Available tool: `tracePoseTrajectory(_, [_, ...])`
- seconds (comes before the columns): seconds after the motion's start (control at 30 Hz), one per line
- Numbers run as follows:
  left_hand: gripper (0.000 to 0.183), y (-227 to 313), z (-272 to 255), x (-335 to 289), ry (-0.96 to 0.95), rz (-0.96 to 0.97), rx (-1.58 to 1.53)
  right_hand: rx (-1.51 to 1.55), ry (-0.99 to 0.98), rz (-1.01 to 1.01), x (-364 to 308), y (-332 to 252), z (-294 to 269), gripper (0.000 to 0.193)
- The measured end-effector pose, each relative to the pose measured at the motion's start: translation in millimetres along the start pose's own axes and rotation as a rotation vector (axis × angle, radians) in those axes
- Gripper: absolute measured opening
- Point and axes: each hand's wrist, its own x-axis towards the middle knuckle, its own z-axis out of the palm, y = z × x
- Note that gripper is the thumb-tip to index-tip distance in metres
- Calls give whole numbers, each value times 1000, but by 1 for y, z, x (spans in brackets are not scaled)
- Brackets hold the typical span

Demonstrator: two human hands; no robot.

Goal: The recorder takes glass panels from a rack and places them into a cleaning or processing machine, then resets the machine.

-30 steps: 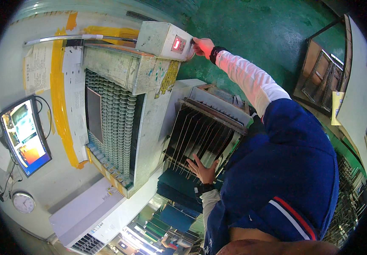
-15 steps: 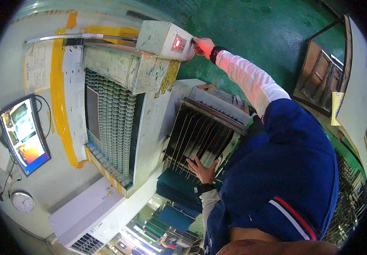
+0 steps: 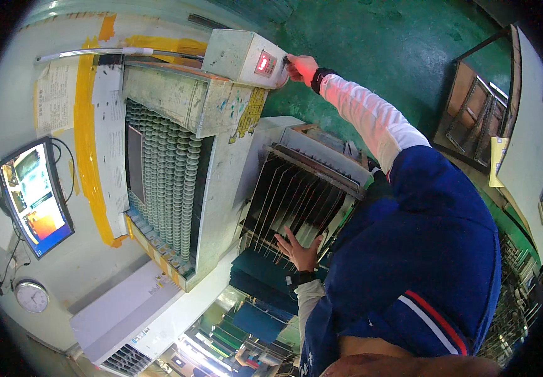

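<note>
My right hand (image 3: pixel 302 69) reaches far out to a pale control box (image 3: pixel 236 58) with a red-lit display. Its fingers are closed on a small dark knob (image 3: pixel 285 61) on the box's side. My left hand (image 3: pixel 300 252) is open, fingers spread, beside a rack (image 3: pixel 284 191) with thin upright wires; I cannot tell whether it touches the rack. Below the box, a machine carries a bed of ringed rollers (image 3: pixel 169 182). A flat dark panel (image 3: pixel 135 164) lies on the rollers at their left side.
Dark teal boards (image 3: pixel 259 279) hang or stand beside my left wrist. On the left are a lit monitor (image 3: pixel 35 198), a round wall clock (image 3: pixel 31 296) and yellow tape (image 3: pixel 85 138). A metal bar (image 3: pixel 117 53) runs to the control box. A wooden frame (image 3: pixel 472 107) stands over the green floor.
The dark panel has slid a little to the left on the rollers. Both hands keep their places, the right one on the knob.
</note>
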Motion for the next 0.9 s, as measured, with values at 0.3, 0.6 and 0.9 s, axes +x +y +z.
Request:
tracePoseTrajectory(0.3, [112,0,1,0,3,2,-18,1,13,1,2,-1,3,28])
tracePoseTrajectory(0.6, [111,-1,1,2,-5,9,-32,-6,27,-9,4,-1,3,28])
tracePoseTrajectory(0.9, [110,-4,3,1,10,16,-27,-7,8,-23,-1,-2,2,29])
